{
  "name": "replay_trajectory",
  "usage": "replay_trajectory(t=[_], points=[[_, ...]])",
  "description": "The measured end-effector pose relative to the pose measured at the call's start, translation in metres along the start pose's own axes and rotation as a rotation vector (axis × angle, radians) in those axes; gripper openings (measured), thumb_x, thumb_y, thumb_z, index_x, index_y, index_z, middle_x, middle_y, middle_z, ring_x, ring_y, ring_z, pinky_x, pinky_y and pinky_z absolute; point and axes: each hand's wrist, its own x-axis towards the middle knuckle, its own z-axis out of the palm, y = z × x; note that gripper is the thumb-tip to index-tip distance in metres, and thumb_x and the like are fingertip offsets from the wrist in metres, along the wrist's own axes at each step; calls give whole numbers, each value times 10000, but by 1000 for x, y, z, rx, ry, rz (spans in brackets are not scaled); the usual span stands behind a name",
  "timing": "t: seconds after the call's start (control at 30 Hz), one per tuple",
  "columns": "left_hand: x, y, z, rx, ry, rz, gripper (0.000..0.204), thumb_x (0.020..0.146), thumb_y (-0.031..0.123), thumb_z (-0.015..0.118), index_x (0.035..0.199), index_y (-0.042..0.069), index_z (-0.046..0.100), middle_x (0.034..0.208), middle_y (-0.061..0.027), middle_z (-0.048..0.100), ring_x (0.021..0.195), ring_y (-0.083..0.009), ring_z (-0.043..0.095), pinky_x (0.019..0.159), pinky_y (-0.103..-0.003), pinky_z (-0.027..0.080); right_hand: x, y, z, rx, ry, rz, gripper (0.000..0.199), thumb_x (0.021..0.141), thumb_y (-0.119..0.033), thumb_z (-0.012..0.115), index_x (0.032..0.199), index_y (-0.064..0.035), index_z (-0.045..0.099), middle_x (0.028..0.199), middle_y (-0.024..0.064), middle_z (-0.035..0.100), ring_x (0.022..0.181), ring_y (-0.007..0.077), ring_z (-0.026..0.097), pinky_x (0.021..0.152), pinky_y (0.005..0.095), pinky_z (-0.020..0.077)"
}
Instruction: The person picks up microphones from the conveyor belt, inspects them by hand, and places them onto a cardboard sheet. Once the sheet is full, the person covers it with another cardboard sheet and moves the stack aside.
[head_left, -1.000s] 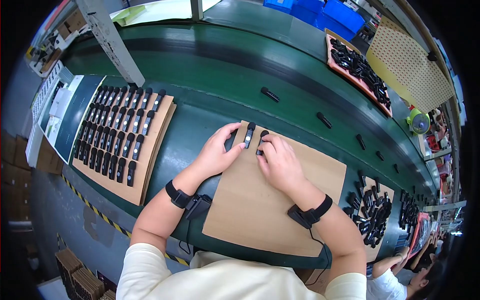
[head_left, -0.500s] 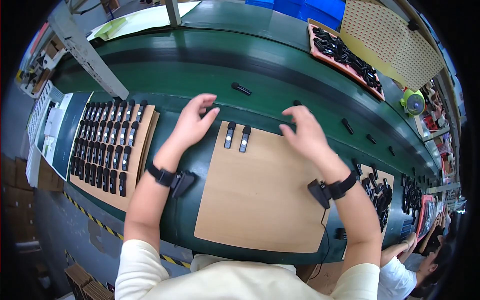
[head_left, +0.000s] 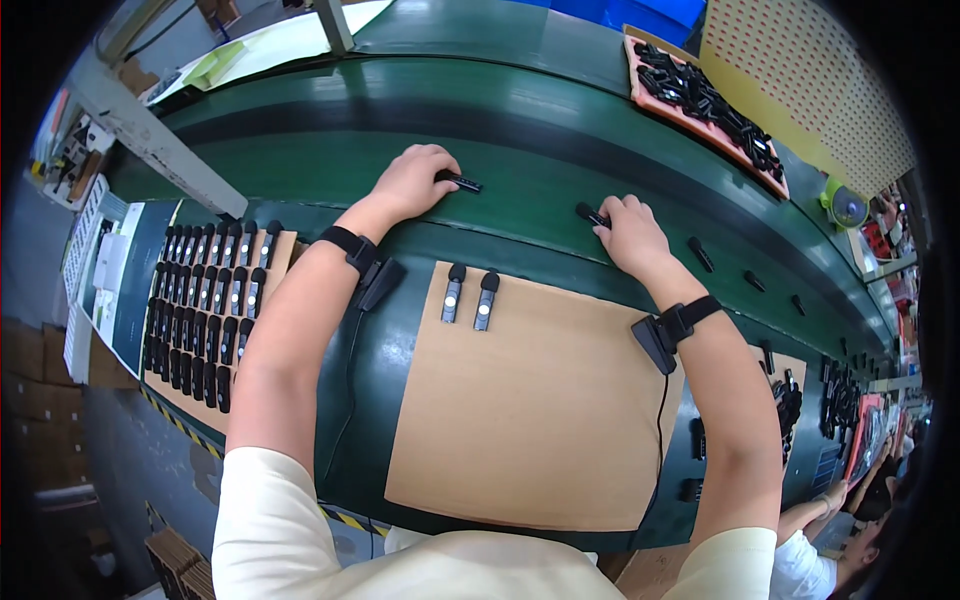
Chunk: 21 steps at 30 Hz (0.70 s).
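Observation:
On the green conveyor belt, my left hand point(head_left: 412, 182) has its fingers closed around the end of a small black clip-on microphone point(head_left: 466, 184) with a foam tip. To the right, my right hand point(head_left: 634, 238) pinches another black microphone point(head_left: 588, 213), its foam end pointing left and away from the fingers. Between my forearms lies a brown cardboard sheet point(head_left: 530, 420). Two microphones, one at the left point(head_left: 453, 295) and its neighbour point(head_left: 485, 302), stand side by side near its far left corner, foam ends pointing away from me.
Rows of microphones fill a cardboard sheet point(head_left: 215, 300) at the left. More loose microphones point(head_left: 701, 254) lie along the belt point(head_left: 330, 120) to the right. A pink tray point(head_left: 640, 88) heaped with black parts sits at the far side. Another person point(head_left: 805, 565) works at right.
Both my hands have reached forward onto the belt. The left has closed on one microphone and the right on another, where they were empty before.

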Motion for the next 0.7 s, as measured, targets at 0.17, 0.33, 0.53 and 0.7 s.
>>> replay_trajectory(t=[0.17,0.33,0.53,0.7], points=[[-7,18,-14,-213,-18,-259,215,867,156,716,1032,34,651,1030,-121,694,984,-296,663,884,-357,520,0,7,-12,176,-27,-35,233,863,-153,695,1029,-22,595,997,157,659,958,374,627,808,445,505],[-40,26,-29,-529,219,-183,233,898,91,710,1102,2,640,1002,-73,689,943,-139,652,837,-272,515,-46,2,-48,521,182,-319,189,861,-124,703,996,-12,632,823,90,649,720,197,582,680,326,486],[-112,58,-61,-936,313,-142,280,955,23,618,1224,-45,576,1128,-116,659,1005,-174,648,945,-291,501,-172,2,-115,795,133,-156,248,919,-100,667,1157,-32,663,858,-1,634,734,51,528,643,215,445],[-154,74,-76,-1242,261,-54,297,966,18,587,1251,-59,549,1143,-143,643,1030,-202,636,1019,-378,486,-285,20,-128,1069,230,-89,240,936,-101,662,1156,-11,632,944,-7,635,814,49,565,699,188,469]])
